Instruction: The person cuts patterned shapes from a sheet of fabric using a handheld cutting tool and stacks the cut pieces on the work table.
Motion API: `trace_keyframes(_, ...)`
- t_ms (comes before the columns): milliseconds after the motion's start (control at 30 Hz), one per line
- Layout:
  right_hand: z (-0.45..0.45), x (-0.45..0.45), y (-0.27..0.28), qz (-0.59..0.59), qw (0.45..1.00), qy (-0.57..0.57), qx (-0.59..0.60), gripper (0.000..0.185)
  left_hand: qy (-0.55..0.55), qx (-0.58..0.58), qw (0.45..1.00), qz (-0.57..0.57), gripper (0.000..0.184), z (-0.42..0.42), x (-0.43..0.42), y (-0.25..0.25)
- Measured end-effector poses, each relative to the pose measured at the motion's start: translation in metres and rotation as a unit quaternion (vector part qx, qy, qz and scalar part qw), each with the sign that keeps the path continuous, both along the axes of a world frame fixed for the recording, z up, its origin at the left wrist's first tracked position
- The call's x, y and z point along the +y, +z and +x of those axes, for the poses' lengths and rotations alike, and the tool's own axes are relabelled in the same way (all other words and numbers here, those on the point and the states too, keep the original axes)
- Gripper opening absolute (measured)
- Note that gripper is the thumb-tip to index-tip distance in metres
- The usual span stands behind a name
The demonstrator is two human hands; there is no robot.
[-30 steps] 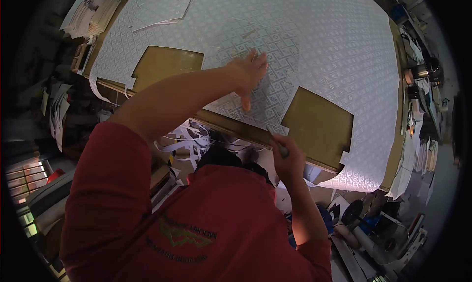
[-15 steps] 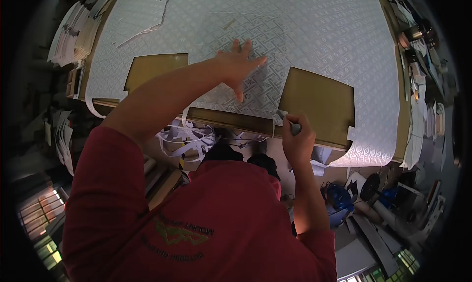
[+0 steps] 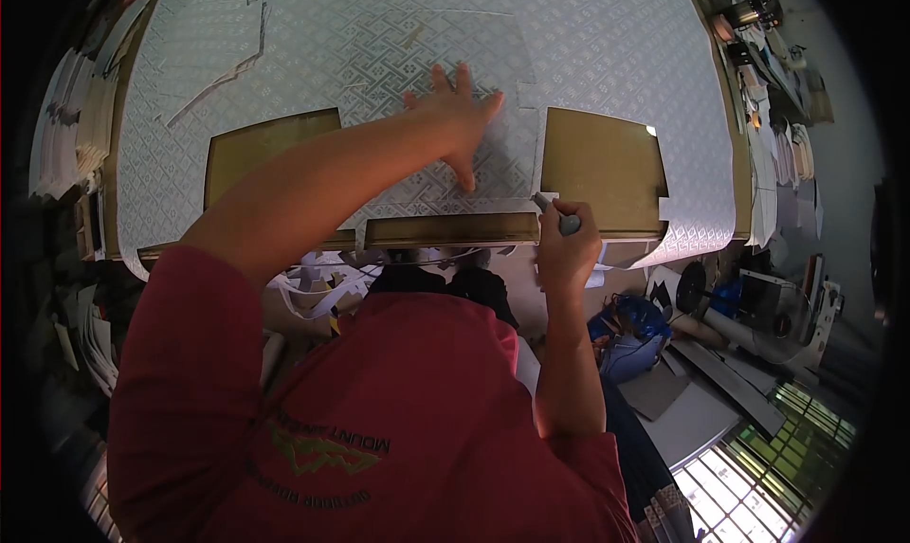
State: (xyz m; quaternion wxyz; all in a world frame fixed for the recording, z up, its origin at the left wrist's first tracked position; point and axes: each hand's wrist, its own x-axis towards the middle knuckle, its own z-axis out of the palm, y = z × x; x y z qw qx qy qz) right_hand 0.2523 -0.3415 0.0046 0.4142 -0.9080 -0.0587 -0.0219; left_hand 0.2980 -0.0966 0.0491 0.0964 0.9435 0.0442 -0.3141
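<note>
Resting your left hand [image 3: 450, 126] with its fingers splayed and nothing in its grasp, you have it on the pale, geometric-patterned sheet [image 3: 626, 60], which lies spread over the brown surface [image 3: 607, 169] in front of you. Your right hand [image 3: 572, 244] is clenched around a grey-handled tool [image 3: 569, 225]; its dark tip meets the sheet just beside the near left corner of the right cutout, though whether it is a blade or a marker is too small to tell. The brown surface shows through this cutout, through the one on the left, partly behind your forearm, and along a narrow gap at the near edge between them. Judging by its thin edges and the way its near right part curves over the rim, the sheet should handle as light and flexible, inclined to buckle or slide rather than resist; its faint sheen suggests a smooth face. A broad, flat palm suits the middle, while the thin border beside the cutouts looks the easiest part to tear, so pinch it gently, or take hold of the wider area between them instead.
</note>
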Motion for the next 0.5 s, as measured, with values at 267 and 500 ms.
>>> trace_keyframes(267,-0.017,0.004,-0.007,0.008,1.000,-0.023,-0.013,0.014,-0.006,0.016,1.000,0.015,0.144,0.005,-0.001,-0.001)
trace_keyframes(500,0.057,0.039,-0.028,0.057,0.998,-0.019,-0.033,0.014,-0.011,0.026,1.000,0.009,0.144,0.008,0.000,-0.002)
